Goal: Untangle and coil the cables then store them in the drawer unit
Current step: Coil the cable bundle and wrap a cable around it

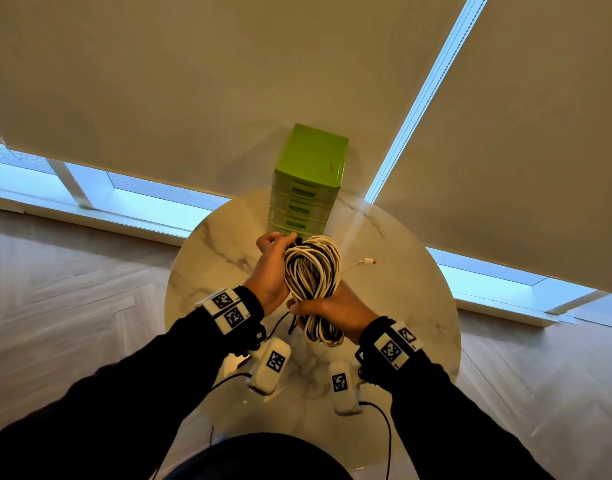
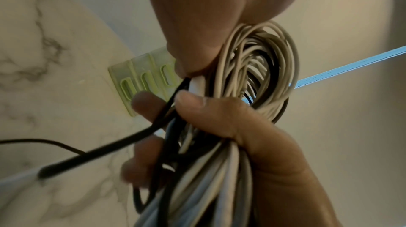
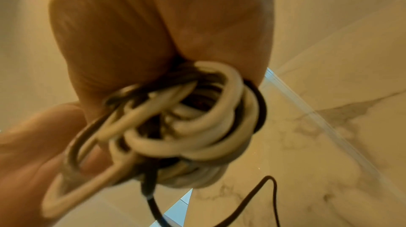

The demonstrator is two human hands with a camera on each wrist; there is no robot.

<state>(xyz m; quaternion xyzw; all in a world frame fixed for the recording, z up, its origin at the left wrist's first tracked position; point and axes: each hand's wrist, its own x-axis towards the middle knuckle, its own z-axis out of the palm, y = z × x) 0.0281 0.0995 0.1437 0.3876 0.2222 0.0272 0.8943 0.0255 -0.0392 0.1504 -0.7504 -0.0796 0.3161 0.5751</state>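
White and black cables point(image 1: 313, 271), wound together into one long bundle, are held up over a round marble table point(image 1: 207, 258) by a person in dark sleeves. The left hand point(image 1: 271, 268) grips the far end of the bundle, its fingers curled round the strands near the top of the loops. The right hand point(image 1: 335, 311) clasps the near end, thumb and fingers wrapped across the cables, with the lowest loops hanging out just beneath it. In the left wrist view the left hand point(image 2: 197, 22) pinches the strands at the top while the right hand's thumb point(image 2: 193, 102) presses across them below, and a loose black cable end point(image 2: 98, 151) trails away over the marble. One white connector end point(image 1: 365, 262) sticks out to the right of the bundle. From the right wrist the coil point(image 3: 186, 126) appears end on, blurred, a black lead point(image 3: 252, 201) dangling beneath it. A green drawer unit point(image 1: 308, 174) stands at the far edge of the table against a pale roller blind point(image 1: 193, 81), all the drawers that can be seen shut, just beyond the raised bundle. Tagged white bands point(image 1: 226, 308) are strapped to both wrists.
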